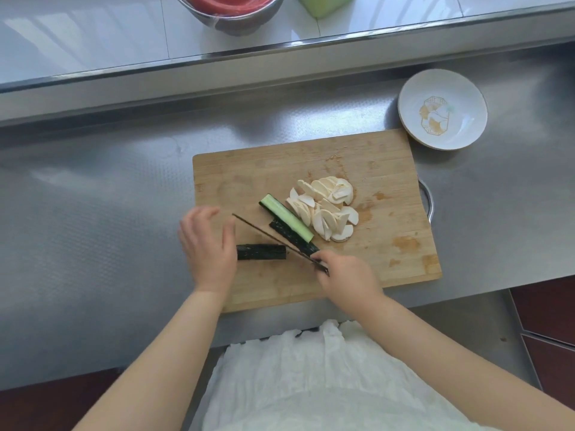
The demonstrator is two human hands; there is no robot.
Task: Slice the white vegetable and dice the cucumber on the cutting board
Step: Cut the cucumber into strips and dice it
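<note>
A wooden cutting board [357, 157] lies on the steel counter. White vegetable slices [325, 208] are piled near its middle. Beside them lie two long cucumber strips [286, 220], one cut face up, one skin up. A short dark cucumber piece [261, 252] lies near the board's front left. My right hand [347, 276] grips the handle of a knife [264, 233], whose blade runs edge-on up and to the left between the piece and the strips. My left hand [207, 244] hovers blurred over the left end of the short piece, fingers spread.
A white plate [413, 119] with a gold pattern stands off the board's far right corner. On the raised back ledge stand a steel bowl [230, 14] with red contents and a pale green container [323, 4]. The board's front edge is near the counter edge.
</note>
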